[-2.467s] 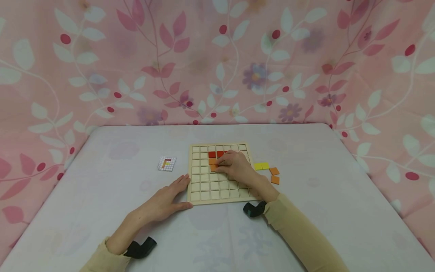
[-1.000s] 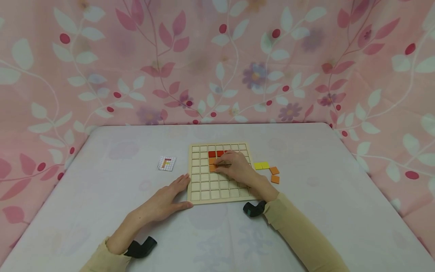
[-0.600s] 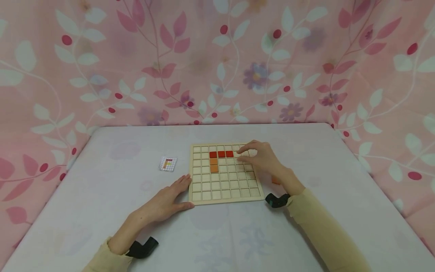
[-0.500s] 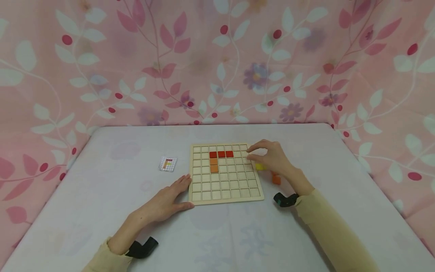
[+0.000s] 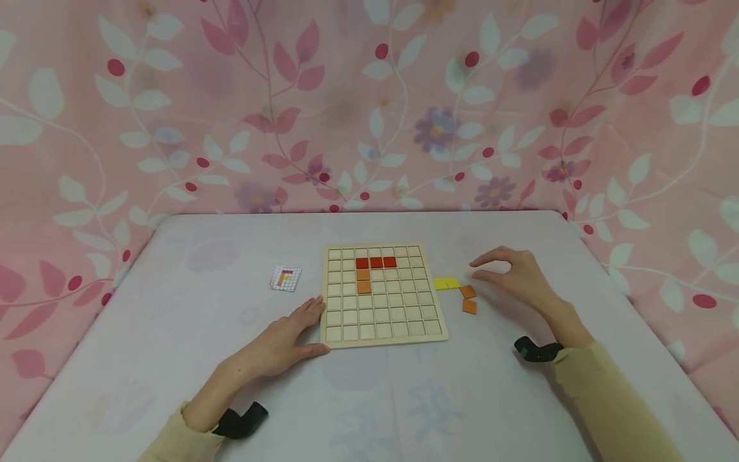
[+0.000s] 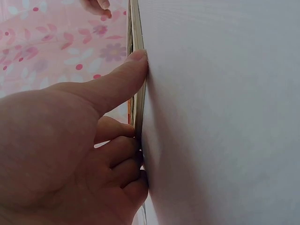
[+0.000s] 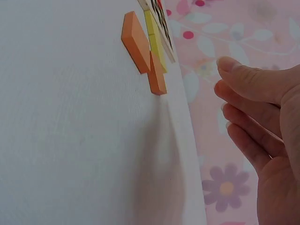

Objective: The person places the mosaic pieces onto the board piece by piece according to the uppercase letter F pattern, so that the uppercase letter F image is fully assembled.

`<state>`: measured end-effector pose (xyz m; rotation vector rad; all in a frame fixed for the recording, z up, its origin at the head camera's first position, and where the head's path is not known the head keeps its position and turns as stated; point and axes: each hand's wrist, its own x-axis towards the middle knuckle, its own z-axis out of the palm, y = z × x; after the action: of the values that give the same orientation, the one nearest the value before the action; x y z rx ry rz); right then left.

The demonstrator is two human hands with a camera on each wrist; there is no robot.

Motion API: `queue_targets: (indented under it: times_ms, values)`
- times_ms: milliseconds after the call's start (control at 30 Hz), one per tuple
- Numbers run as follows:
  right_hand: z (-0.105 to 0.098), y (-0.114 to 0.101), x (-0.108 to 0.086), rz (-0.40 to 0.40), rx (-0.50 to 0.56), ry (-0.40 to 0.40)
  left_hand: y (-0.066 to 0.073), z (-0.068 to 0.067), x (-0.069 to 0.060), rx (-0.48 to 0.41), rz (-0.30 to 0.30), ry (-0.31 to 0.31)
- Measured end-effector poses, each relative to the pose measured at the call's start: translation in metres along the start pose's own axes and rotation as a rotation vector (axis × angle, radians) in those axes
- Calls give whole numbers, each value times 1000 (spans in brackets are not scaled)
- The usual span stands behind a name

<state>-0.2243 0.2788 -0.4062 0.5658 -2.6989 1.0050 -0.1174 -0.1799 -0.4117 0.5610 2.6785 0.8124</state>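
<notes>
A wooden grid board lies mid-table in the head view. Set in its cells are a row of red square tiles and, below the leftmost one, orange tiles. My left hand touches the board's left edge and near corner with fingers straight, as the left wrist view also shows with the thumb on the rim. My right hand hovers right of the loose tiles, holding nothing, thumb and fingers apart. Between it and the board lie two yellow tiles and two loose orange tiles.
A small pattern card with a coloured design on a grid lies left of the board. A white cloth covers the table. Behind it hangs a pink floral curtain. Both wrists carry black camera mounts.
My right hand has let go of the orange tile in the board and moved right, off the board and past the loose tiles, uncovering them. My left hand stays at the board's edge.
</notes>
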Motion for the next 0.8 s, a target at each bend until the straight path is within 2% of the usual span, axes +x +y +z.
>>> queue_targets:
  times_ms: [133, 367, 600, 800]
  values:
    - [-5, 6, -7, 23, -13, -4, 0, 0, 0, 0, -4, 0]
    - [-6, 13, -15, 79, 23, -53, -2, 1, 0, 0, 6, -5]
    - [-2, 15, -15, 138, 52, -165, -3, 1, 0, -2, 2, -1]
    - [4, 15, -16, 112, 75, -234, -2, 1, 0, 0, -1, -4]
